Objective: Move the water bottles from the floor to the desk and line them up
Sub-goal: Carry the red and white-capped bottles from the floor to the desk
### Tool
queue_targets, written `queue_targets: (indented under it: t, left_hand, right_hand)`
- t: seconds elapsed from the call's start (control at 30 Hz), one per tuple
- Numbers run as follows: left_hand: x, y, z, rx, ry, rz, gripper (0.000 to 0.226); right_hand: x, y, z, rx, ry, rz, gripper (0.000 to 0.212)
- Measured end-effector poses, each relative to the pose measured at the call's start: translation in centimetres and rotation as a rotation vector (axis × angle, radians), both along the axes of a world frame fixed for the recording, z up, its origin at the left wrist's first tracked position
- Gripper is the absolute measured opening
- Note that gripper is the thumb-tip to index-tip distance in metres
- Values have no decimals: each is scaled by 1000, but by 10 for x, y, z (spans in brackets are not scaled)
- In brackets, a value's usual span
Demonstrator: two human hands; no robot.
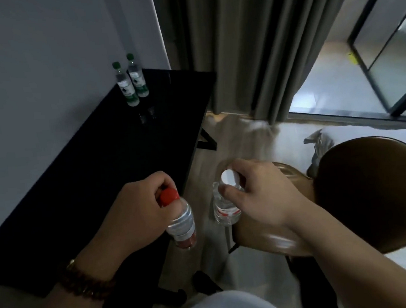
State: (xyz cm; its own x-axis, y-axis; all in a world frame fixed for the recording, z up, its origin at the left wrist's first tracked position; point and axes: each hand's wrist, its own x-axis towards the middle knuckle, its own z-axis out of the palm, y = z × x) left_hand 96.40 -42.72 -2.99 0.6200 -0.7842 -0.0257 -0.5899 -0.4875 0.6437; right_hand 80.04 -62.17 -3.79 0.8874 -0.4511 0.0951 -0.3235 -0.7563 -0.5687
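Note:
My left hand (138, 206) grips a clear red-capped bottle (181, 221) by its neck, hanging at the near right edge of the black desk (90, 166). Over the floor beside the desk, my right hand (257, 193) pinches the neck of a clear white-capped bottle (225, 208) with a red label. Two green-capped bottles, one in front (126, 85) and one behind (137, 78), stand upright side by side at the desk's far end against the wall.
A brown round-backed chair (368, 190) stands to the right, close under my right arm. Grey curtains (249, 47) hang behind the desk, next to a glass door (392, 51). Light floor (234, 137) shows between desk and chair.

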Motion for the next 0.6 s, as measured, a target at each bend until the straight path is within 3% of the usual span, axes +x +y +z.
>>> queue_targets:
  t: [0.33,0.5,0.6]
  left_hand:
    - [105,-36,8,-92,-13,90,19]
    - [144,-32,7,-114,-7,198,19]
    - [163,-29,5,-95,-7,255,18]
  right_hand:
    - [130,-48,15,-13,-28,34,37]
    - [188,-63,16,11,3,101,34]
    - [223,-71,15,41,0,185,21]
